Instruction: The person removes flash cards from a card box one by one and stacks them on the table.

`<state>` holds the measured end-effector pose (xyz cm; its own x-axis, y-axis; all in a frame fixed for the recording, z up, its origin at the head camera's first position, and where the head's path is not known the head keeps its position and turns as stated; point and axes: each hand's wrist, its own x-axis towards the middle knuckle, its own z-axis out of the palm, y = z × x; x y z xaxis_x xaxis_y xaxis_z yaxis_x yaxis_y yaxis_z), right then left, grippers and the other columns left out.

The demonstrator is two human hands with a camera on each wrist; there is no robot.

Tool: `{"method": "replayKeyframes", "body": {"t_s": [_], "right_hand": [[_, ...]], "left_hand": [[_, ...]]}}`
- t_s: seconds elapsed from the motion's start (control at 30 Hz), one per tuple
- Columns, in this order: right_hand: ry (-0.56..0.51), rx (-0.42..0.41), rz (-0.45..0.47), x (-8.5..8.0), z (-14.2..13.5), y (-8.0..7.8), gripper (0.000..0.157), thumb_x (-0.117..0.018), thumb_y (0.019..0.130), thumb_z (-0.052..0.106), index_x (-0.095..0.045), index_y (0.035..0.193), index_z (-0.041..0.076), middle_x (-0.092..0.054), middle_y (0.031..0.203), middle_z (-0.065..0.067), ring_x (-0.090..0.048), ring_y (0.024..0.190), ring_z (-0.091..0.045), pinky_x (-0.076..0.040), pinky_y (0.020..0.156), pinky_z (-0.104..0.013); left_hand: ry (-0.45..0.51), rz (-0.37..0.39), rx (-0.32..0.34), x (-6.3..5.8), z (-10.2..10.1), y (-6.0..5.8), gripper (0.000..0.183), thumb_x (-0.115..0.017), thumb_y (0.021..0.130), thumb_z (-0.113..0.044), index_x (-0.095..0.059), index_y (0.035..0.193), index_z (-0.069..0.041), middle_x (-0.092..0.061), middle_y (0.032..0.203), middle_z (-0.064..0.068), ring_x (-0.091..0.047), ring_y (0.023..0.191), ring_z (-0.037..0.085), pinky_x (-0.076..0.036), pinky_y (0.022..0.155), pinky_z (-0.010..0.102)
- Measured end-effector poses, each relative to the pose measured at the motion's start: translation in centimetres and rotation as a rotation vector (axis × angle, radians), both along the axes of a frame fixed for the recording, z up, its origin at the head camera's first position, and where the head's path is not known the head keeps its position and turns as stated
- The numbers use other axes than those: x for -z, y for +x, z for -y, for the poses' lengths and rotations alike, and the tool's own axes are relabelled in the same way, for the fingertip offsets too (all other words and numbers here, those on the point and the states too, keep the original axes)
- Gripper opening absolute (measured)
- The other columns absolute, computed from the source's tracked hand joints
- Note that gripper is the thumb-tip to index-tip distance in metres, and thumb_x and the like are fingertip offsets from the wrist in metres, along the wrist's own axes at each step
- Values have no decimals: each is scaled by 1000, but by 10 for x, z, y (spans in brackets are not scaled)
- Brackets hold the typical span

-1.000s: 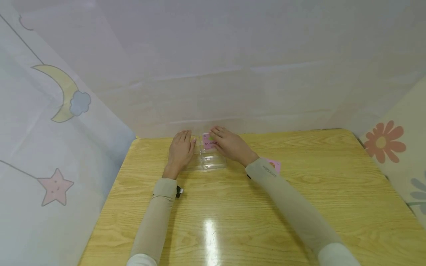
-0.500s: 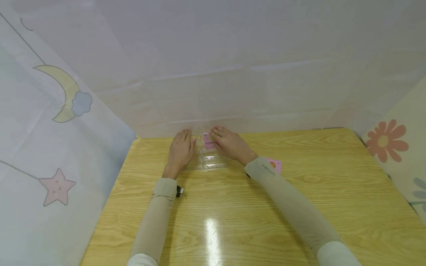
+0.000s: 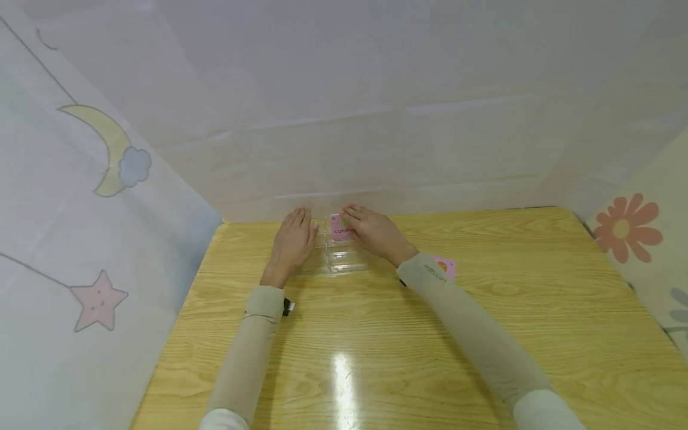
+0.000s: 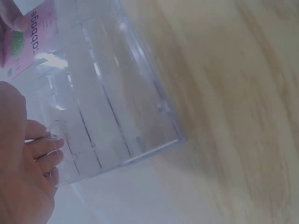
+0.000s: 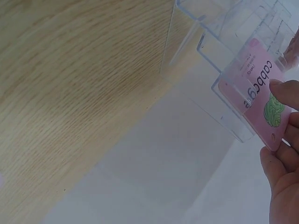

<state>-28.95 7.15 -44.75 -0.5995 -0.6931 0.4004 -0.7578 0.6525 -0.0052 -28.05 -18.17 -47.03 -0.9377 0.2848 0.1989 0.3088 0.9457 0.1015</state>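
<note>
A clear plastic tiered holder [image 3: 348,261] stands at the table's far edge. My left hand [image 3: 292,243] holds its left side; in the left wrist view, several curled fingertips [image 4: 49,156] show at the plastic edge. My right hand [image 3: 378,236] pinches a pink cabbage card [image 5: 257,81], thumb on its printed face and fingers behind. The card's lower part sits behind a clear front wall in a rear tier of the holder, tilted back. Part of the card is covered by the right hand in the head view.
A second pink card [image 3: 446,269] with an orange picture lies on the wooden table [image 3: 408,352], partly hidden by the right sleeve. A pale fabric wall [image 3: 441,149] rises right behind the table's far edge, close to the fingertips.
</note>
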Motion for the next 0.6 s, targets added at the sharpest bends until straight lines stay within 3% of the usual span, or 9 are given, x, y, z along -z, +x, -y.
{"method": "replayKeyframes", "body": {"t_s": [0.33,0.6], "right_hand": [[-15,0,14,3,0,-2,48,-67,104,18,-57,149,1,-57,154,-19,-55,146,-33,-47,123,-45],[-18,19,6,4,1,-2,47,-68,103,17,-59,147,4,-58,154,-15,-57,145,-31,-48,122,-43]], "left_hand": [[-22,36,-9,-10,8,3,67,-21,116,-41,-31,160,8,-33,169,27,-27,162,40,-19,137,49],[-12,30,11,-2,13,2,67,-22,116,-41,-26,162,9,-30,170,28,-25,162,40,-20,137,48]]}}
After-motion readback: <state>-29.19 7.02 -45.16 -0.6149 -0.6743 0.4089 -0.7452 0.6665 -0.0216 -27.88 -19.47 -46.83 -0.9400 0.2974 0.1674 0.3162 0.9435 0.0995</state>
